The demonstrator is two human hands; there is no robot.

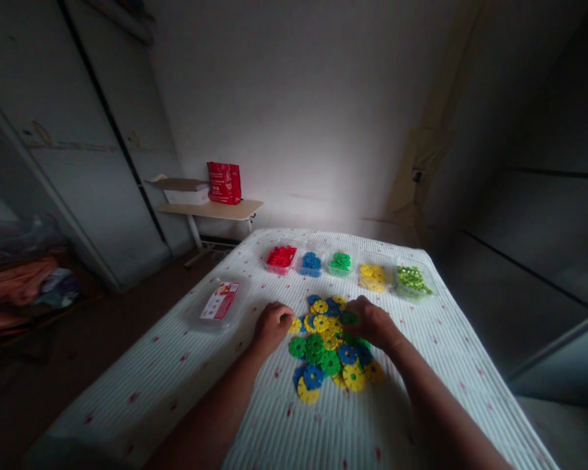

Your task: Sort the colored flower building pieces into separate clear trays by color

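Two hands on disc pile [329, 349], left hand [271, 324], right hand [372, 321], five tubs [345, 266] beyond

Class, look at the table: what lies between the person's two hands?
In the head view, yellow, blue and green toy discs lie heaped between the left hand and the right hand.

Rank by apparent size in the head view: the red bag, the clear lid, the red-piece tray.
1. clear lid, though it is nearer the camera
2. red bag
3. red-piece tray
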